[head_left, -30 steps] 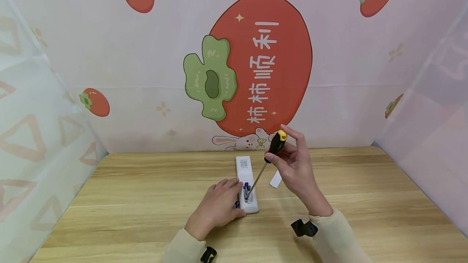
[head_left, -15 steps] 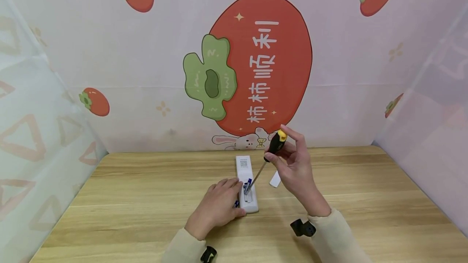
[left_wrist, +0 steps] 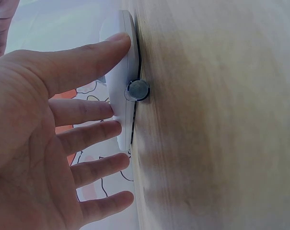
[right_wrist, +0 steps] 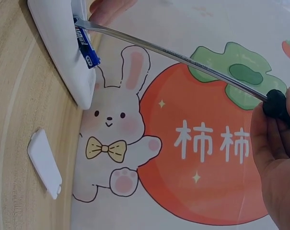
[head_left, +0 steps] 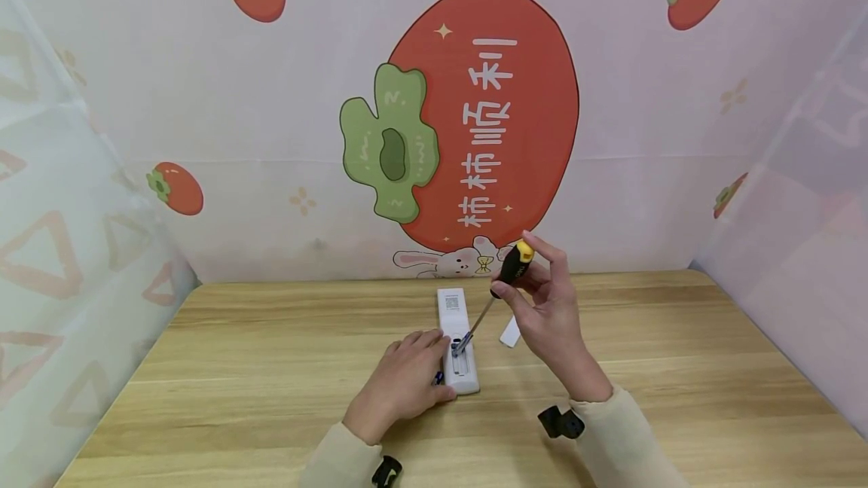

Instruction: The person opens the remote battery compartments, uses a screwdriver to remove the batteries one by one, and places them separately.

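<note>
A white remote control [head_left: 453, 315] lies face down with its battery compartment exposed. My left hand [head_left: 400, 382] rests along its left side, the fairly straight fingers and thumb [left_wrist: 117, 44] touching its edge. My right hand [head_left: 552, 315] grips a black-and-yellow screwdriver [head_left: 513, 266], index finger at the handle's end. The screwdriver's metal tip reaches into the compartment, against a blue battery [right_wrist: 89, 50] that sticks up tilted out of it. Another battery [left_wrist: 138, 90] lies on the table against the remote's left side, partly covered by my left hand in the head view.
The white battery cover [head_left: 511, 333] lies on the wooden table [head_left: 271, 367] to the right of the remote, partly behind my right hand. A printed cloth wall [head_left: 339, 36] stands behind the table, with further cloth at both sides.
The screwdriver's tip has moved a little toward the remote's far end. The battery there has risen and tilted out of the compartment. My left hand stays in place.
</note>
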### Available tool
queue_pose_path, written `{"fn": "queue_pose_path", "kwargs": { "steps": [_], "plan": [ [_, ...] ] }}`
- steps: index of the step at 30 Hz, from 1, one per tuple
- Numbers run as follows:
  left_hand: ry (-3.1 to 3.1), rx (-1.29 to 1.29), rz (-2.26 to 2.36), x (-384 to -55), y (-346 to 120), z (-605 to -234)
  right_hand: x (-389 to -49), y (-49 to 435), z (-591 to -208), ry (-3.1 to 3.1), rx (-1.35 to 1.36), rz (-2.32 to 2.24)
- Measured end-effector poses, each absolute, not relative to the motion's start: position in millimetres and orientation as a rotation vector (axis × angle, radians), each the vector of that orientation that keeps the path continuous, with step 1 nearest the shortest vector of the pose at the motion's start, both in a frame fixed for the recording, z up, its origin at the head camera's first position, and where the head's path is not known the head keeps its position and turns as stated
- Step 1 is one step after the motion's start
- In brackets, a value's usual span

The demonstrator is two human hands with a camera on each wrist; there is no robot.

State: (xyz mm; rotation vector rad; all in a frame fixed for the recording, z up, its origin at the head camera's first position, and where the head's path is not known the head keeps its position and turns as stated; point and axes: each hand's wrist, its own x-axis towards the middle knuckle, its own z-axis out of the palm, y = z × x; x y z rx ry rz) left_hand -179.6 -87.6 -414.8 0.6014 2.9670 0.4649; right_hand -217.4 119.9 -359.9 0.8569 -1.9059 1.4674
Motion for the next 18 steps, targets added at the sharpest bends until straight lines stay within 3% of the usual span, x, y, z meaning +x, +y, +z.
{"fn": "queue_pose_path", "kwargs": {
  "steps": [18],
  "plan": [
    [2.957,0.595,0.475,-179.8,-88.3,-415.0,-212.7,113.9,-362.5,-1.931,0.891,1.358]
  ]
}}
